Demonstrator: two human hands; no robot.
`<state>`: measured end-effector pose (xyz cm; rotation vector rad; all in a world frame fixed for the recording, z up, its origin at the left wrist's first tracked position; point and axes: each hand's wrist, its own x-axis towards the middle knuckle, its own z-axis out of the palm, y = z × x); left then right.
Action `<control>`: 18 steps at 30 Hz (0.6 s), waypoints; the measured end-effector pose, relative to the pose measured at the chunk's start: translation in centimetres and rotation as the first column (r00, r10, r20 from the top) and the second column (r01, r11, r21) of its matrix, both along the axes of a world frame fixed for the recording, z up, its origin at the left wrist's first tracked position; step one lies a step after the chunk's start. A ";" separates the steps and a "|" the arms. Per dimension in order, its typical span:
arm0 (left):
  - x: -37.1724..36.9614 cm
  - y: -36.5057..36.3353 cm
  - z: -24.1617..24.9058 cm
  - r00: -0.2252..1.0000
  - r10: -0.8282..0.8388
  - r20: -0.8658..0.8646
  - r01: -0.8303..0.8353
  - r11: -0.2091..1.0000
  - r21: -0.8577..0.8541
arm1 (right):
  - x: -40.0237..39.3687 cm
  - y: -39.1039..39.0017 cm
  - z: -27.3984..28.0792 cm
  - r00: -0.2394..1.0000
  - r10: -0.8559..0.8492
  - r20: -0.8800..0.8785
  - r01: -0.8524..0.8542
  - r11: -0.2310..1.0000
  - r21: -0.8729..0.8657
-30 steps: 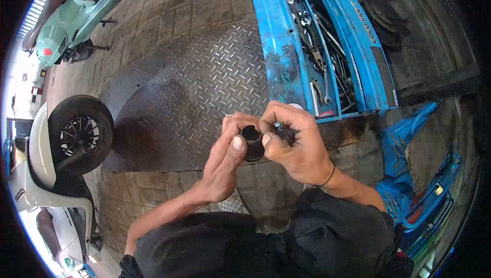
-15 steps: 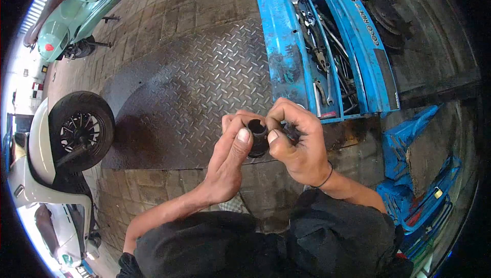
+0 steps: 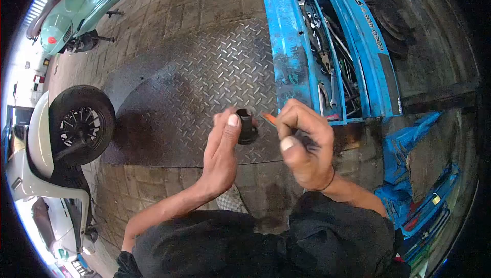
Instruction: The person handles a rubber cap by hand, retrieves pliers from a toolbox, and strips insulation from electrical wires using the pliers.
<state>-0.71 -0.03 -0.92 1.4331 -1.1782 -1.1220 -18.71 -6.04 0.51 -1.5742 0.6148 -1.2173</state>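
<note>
My left hand (image 3: 222,147) is wrapped round a dark, hollow cylindrical part (image 3: 247,127), its thumb on the upper edge and the open end facing up. To the right, my right hand (image 3: 307,147) is closed, with a small orange-tipped piece (image 3: 269,119) sticking out between its fingers toward the cylinder. That hand stands apart from the part and is slightly blurred. What else lies inside its fingers is hidden.
A blue toolbox (image 3: 291,48) full of wrenches and pliers stands open beyond my right hand, on a metal tread plate (image 3: 204,83). A scooter wheel (image 3: 82,124) is at left, a green scooter (image 3: 59,30) at upper left. Blue sheeting (image 3: 401,145) lies at right.
My right hand has moved right, away from the cylindrical part, and the orange tip now shows. My left hand and the part have shifted slightly left.
</note>
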 end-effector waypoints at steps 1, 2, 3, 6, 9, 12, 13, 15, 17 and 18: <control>0.0 0.1 0.0 0.985 -0.019 -0.173 0.020 1.000 0.007 | -0.4 -0.2 -0.1 0.999 0.041 0.016 -0.041 0.999 0.003; 0.0 0.1 0.4 0.972 -0.006 -0.233 0.019 0.998 0.053 | -0.7 -0.5 -0.3 0.998 0.046 -0.042 -0.046 0.999 0.010; -0.2 0.1 0.7 0.972 -0.007 -0.233 0.020 0.998 0.055 | -0.8 -0.6 -0.6 0.998 0.045 -0.042 -0.045 0.999 0.012; -0.4 -0.1 0.9 0.836 -0.014 -0.548 0.043 0.998 0.041 | -1.4 -0.8 -0.2 0.967 -0.080 -0.243 0.086 0.996 0.017; -0.2 -0.2 0.7 0.776 -0.073 -0.626 0.132 0.990 0.049 | -0.9 -0.5 1.1 0.974 -0.097 -0.204 0.105 0.994 0.032; -0.7 -0.1 1.3 0.691 -0.044 -0.721 0.135 0.988 0.069 | -0.9 -0.1 1.4 0.964 -0.115 -0.242 0.114 0.993 -0.015; -1.0 0.0 1.5 0.694 0.039 -0.719 0.087 0.987 0.138 | -0.7 -0.1 1.3 0.964 -0.116 -0.241 0.116 0.993 -0.014; -1.1 0.3 1.4 0.692 0.123 -0.712 0.037 0.978 0.205 | -0.5 -0.1 0.9 0.954 -0.220 -0.203 0.177 0.962 -0.207; -0.9 0.5 0.8 0.706 0.077 -0.704 0.058 0.984 0.166 | -0.5 0.0 1.8 0.943 -0.223 -0.248 0.169 0.960 -0.224; -0.9 0.6 0.7 0.705 0.079 -0.705 0.056 0.985 0.165 | -0.5 0.0 2.1 0.929 -0.228 -0.292 0.161 0.958 -0.238</control>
